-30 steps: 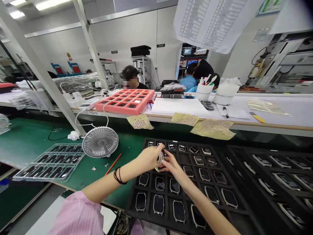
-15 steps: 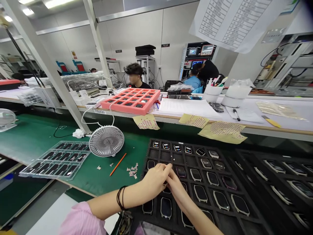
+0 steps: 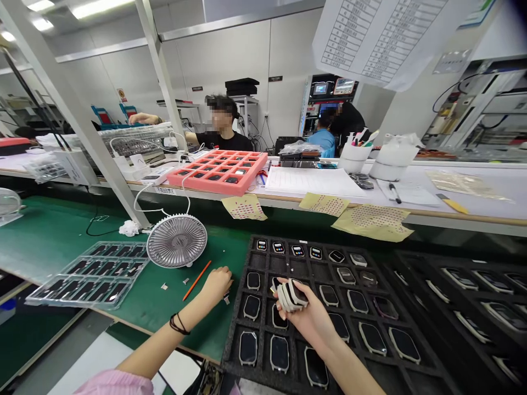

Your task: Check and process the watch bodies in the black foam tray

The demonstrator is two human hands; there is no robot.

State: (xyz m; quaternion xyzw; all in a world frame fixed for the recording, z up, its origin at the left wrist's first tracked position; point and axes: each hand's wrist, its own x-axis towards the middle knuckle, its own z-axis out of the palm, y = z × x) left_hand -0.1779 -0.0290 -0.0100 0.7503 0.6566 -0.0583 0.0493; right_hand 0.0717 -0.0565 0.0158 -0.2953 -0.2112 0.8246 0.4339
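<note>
The right hand (image 3: pixel 307 318) is clenched around a stack of pale rounded frames (image 3: pixel 290 295), held in the palm and fingers above the middle of a black foam tray (image 3: pixel 235 323). The stack sits over the tray's left columns, clear of the pockets below. The tray's pockets hold dark-screened watch bodies (image 3: pixel 280 354) with pale rims, and the top row shows small lit screens with coloured icons, too tiny to read.

The left hand (image 3: pixel 217 285) hangs just outside the tray's left edge, over a green table mat (image 3: pixel 53 230), with its fingers curled down beside a small pale scrap (image 3: pixel 226 298). Whether it pinches the scrap cannot be told. Black bands (image 3: pixel 178 323) circle that wrist, and a pink sleeve (image 3: pixel 113 382) shows below.

Open green mat runs between this hand and a small desk fan (image 3: pixel 177 240). An orange pencil (image 3: pixel 197 280) lies close to the fingers, and a clear plastic tray (image 3: pixel 86 277) of black pieces sits further left. A second black tray (image 3: pixel 411 263) butts against the right side of the first.

Across the far table stand a coral tray (image 3: pixel 218 171) and perforated yellow sheets (image 3: pixel 374 222) hanging over its front edge. A co-worker (image 3: pixel 220 126) sits behind it. The overhead printed chart (image 3: pixel 382 33) is unreadable.
</note>
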